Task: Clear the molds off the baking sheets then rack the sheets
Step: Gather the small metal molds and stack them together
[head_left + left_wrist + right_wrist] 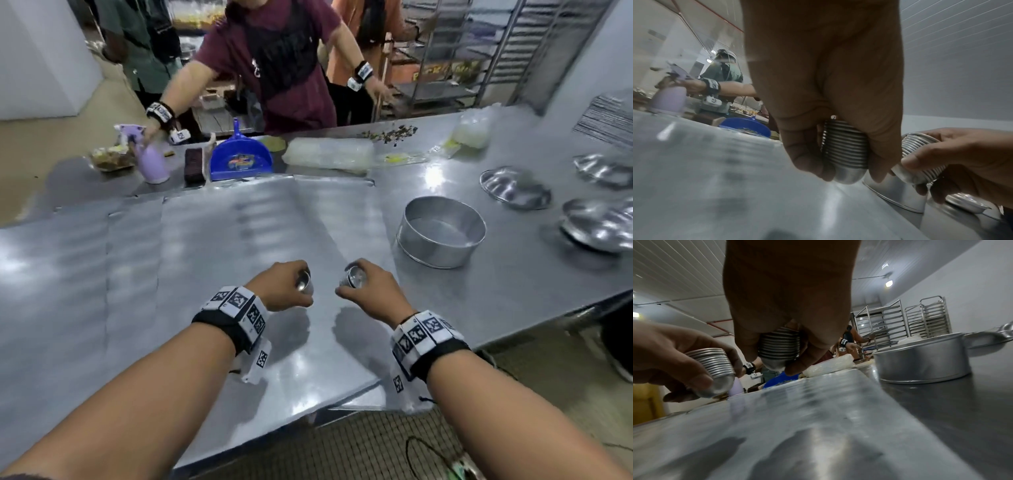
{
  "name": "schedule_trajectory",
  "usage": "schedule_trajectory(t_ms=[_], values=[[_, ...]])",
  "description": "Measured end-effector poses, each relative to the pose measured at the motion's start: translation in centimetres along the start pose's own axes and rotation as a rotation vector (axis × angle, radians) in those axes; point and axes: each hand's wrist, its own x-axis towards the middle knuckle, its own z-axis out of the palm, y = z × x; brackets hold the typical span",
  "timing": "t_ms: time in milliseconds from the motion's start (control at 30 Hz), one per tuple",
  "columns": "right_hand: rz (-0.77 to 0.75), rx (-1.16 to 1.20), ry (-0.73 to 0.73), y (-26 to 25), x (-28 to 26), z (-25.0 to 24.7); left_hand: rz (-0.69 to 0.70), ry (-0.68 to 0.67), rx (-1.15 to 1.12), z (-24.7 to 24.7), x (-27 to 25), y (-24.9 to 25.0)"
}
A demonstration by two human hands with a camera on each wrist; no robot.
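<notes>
Several bare baking sheets [205, 240] lie edge to edge on the steel table. My left hand [303, 284] grips a nested stack of small ribbed metal molds [305, 281] just above the rightmost sheet. The left wrist view shows that stack [845, 149] pinched between thumb and fingers. My right hand [346, 279] holds a second mold stack [353, 277] a short way to the right, tilted. In the right wrist view this stack [780, 348] hangs under my curled fingers, with the left stack [713, 365] beside it.
A round cake pan [442, 236] stands right of the sheets, with fluted pans [513, 186] beyond it. A blue dustpan [241, 161], a plastic bag [329, 154] and a purple spray bottle [150, 161] held by another person line the far edge. Tray racks [890, 324] stand behind.
</notes>
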Motion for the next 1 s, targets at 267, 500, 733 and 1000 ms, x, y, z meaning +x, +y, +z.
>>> schedule_trajectory(t_ms=[267,500,733,1000], values=[[0.081,-0.012,0.027,6.2,0.4,-6.4,0.065,-0.049,-0.036,4.1,5.3,7.1],[0.187,0.024,0.093,8.8,1.7,-9.2,0.194,-0.113,-0.033,5.2,10.4,10.2],[0.322,-0.007,0.152,12.2,1.7,-11.7,0.295,-0.181,-0.047,7.4,14.8,13.3],[0.372,-0.060,0.075,17.3,3.0,-14.1,0.314,-0.218,-0.034,11.5,17.9,17.1]])
